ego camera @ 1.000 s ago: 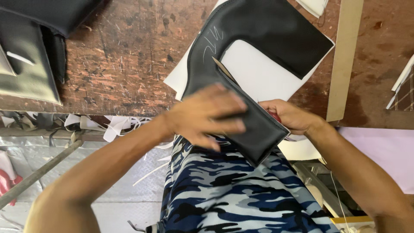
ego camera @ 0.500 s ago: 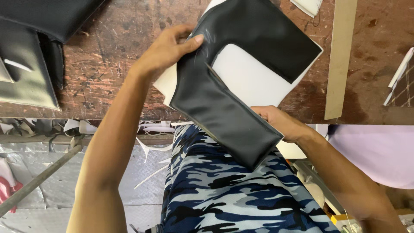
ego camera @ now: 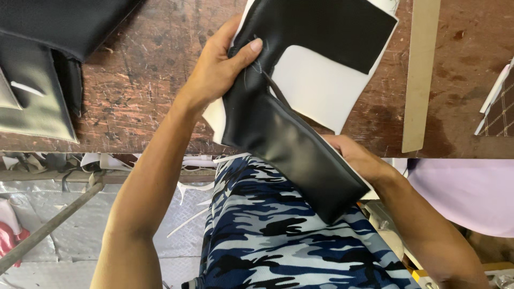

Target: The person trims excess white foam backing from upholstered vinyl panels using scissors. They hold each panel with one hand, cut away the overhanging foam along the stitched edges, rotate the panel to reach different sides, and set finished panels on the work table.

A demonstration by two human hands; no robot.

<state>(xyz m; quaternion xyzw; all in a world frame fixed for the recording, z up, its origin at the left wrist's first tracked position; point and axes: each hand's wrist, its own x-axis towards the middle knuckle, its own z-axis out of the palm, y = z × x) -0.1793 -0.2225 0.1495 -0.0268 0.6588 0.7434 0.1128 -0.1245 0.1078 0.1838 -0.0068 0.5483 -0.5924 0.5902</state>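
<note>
A black leather piece [ego camera: 289, 128] with a white underside [ego camera: 316, 85] stretches from the worn wooden table [ego camera: 144, 91] down over my lap. My left hand [ego camera: 219, 67] grips its upper left edge, thumb pressed on the black face near some white stitching. My right hand [ego camera: 356, 158] holds the lower end from underneath, mostly hidden behind the folded black flap. The piece is L-shaped, and its upper part lies flat on the table.
More black leather pieces [ego camera: 48, 64] lie at the table's left. A long tan strip [ego camera: 420, 75] lies upright on the right, with a checked piece [ego camera: 500, 101] at the far right edge. Blue camouflage trousers [ego camera: 278, 241] fill the bottom. Scraps litter the floor at left.
My left hand has moved from the lower middle of the leather piece up to its upper left edge on the table. The right hand stays under the lower end.
</note>
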